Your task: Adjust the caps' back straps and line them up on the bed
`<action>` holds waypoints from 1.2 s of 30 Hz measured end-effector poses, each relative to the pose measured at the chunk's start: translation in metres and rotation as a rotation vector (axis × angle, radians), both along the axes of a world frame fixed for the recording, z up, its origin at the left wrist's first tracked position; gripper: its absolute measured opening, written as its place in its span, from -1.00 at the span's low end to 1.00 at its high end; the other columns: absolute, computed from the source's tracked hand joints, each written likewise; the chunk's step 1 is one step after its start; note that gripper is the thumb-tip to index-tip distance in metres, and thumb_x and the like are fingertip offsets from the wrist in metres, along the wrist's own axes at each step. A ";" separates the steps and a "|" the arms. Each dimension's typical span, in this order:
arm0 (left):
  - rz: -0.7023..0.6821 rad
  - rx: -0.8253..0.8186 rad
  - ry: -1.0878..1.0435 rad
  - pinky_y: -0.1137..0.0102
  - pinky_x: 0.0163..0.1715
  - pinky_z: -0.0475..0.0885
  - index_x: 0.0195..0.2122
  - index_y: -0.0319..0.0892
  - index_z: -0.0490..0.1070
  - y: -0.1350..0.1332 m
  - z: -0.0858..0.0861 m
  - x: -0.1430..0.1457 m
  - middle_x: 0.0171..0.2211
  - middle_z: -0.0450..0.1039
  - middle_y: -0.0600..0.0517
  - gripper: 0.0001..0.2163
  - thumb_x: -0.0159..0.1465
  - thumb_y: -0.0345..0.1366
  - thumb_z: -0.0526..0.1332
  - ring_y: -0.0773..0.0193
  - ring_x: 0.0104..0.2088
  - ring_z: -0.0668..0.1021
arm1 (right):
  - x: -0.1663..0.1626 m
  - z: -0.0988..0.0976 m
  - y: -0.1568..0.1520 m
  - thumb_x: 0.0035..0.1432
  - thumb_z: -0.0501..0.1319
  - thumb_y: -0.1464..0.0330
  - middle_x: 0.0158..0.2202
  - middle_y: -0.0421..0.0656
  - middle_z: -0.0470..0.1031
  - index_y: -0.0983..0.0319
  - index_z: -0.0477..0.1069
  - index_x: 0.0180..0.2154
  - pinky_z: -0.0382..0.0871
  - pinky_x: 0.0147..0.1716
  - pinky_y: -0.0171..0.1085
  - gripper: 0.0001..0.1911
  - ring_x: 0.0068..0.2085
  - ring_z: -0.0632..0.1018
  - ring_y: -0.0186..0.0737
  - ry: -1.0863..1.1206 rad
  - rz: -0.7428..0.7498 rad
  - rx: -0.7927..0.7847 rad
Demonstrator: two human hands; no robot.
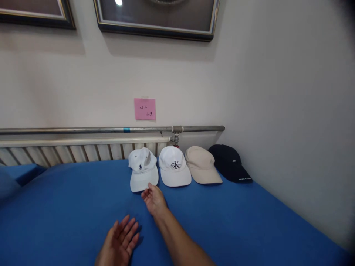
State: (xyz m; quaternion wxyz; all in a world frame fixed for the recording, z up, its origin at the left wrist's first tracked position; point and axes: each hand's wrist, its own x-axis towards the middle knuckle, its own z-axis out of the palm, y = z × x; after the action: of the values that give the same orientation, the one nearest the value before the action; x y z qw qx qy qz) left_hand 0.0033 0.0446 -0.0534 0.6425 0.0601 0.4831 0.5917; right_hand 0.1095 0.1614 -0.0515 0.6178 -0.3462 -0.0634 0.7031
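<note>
A white cap with a small dark horse-and-rider logo [143, 168] sits leftmost in a row of caps. My right hand [154, 199] is at the front edge of its brim, the thumb over the edge and the fingers curled below, closed on it. Lower and to the left, my left hand [119, 240] is open above the blue surface, palm turned up and fingers stretched, holding nothing. Right of the first cap are a white cap with dark letters [173, 166], a beige cap [202, 164] and a black cap [229, 162].
The caps stand on a blue-covered surface [83, 199] against a wall. Behind it run a radiator [74, 153] and a grey pipe [152, 129]. A pink note [145, 109] and a framed picture [155, 30] hang above. The wall closes off the right side.
</note>
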 end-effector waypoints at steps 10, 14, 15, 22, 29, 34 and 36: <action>-0.017 0.006 0.029 0.30 -0.32 0.52 0.06 -0.33 0.33 -0.001 0.000 0.000 -0.19 0.56 -0.22 -0.70 0.32 -0.36 0.07 0.14 -0.27 0.64 | 0.002 0.001 -0.005 0.15 0.15 0.47 -0.67 -0.29 0.31 0.22 0.26 -0.50 0.40 -0.55 -0.39 -0.81 -0.59 0.42 -0.40 -0.012 -0.073 -0.045; -0.011 -0.005 0.033 0.31 -0.34 0.52 0.03 -0.34 0.35 -0.001 0.002 0.001 -0.20 0.56 -0.23 -0.71 0.33 -0.37 0.06 0.15 -0.29 0.64 | 0.003 -0.002 -0.005 0.11 0.18 0.46 -0.63 -0.26 0.35 0.22 0.25 -0.50 0.44 -0.51 -0.35 -0.83 -0.55 0.47 -0.36 -0.032 -0.081 -0.045; -0.011 -0.008 0.036 0.31 -0.34 0.52 0.03 -0.34 0.35 -0.001 0.003 0.001 -0.20 0.56 -0.22 -0.72 0.33 -0.37 0.06 0.15 -0.29 0.64 | 0.003 -0.002 -0.005 0.09 0.20 0.46 -0.62 -0.25 0.37 0.22 0.25 -0.50 0.45 -0.50 -0.34 -0.84 -0.53 0.49 -0.35 -0.038 -0.079 -0.041; -0.003 0.012 0.015 0.33 -0.37 0.53 -0.10 -0.31 0.40 -0.002 0.004 0.000 -0.20 0.56 -0.19 -0.81 0.33 -0.38 0.07 0.17 -0.30 0.64 | 0.006 -0.006 -0.012 -0.07 0.25 0.52 -0.55 -0.24 0.44 0.22 0.27 -0.48 0.47 -0.47 -0.34 -0.83 -0.47 0.54 -0.33 -0.089 -0.081 -0.007; 0.024 -0.005 0.035 0.37 -0.42 0.52 -0.17 -0.31 0.40 -0.004 0.013 0.004 -0.23 0.54 -0.17 -0.84 0.35 -0.40 0.05 0.22 -0.36 0.63 | 0.014 -0.004 -0.024 -0.13 0.21 0.54 -0.53 -0.21 0.46 0.26 0.31 -0.42 0.44 -0.54 -0.32 -0.84 -0.51 0.52 -0.32 -0.158 -0.021 0.010; 0.023 0.023 0.037 0.38 -0.40 0.52 -0.18 -0.29 0.40 -0.005 0.015 0.003 -0.22 0.53 -0.15 -0.86 0.34 -0.40 0.07 0.24 -0.35 0.63 | 0.020 -0.007 -0.040 -0.16 0.24 0.51 -0.50 -0.22 0.48 0.21 0.29 -0.32 0.43 -0.55 -0.33 -0.72 -0.51 0.53 -0.30 -0.216 -0.015 0.039; 0.019 0.032 0.040 0.39 -0.41 0.52 -0.19 -0.29 0.41 -0.007 0.016 0.002 -0.24 0.53 -0.15 -0.86 0.34 -0.40 0.08 0.24 -0.36 0.62 | 0.021 -0.008 -0.048 -0.18 0.27 0.49 -0.50 -0.21 0.48 0.22 0.31 -0.31 0.42 -0.57 -0.34 -0.70 -0.50 0.53 -0.29 -0.254 0.000 0.067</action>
State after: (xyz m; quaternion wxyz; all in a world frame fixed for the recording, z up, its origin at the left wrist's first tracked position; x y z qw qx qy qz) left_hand 0.0057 0.0380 -0.0378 0.6260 0.0777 0.4868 0.6042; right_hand 0.1309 0.1133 -0.0598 0.6158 -0.4117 -0.1645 0.6513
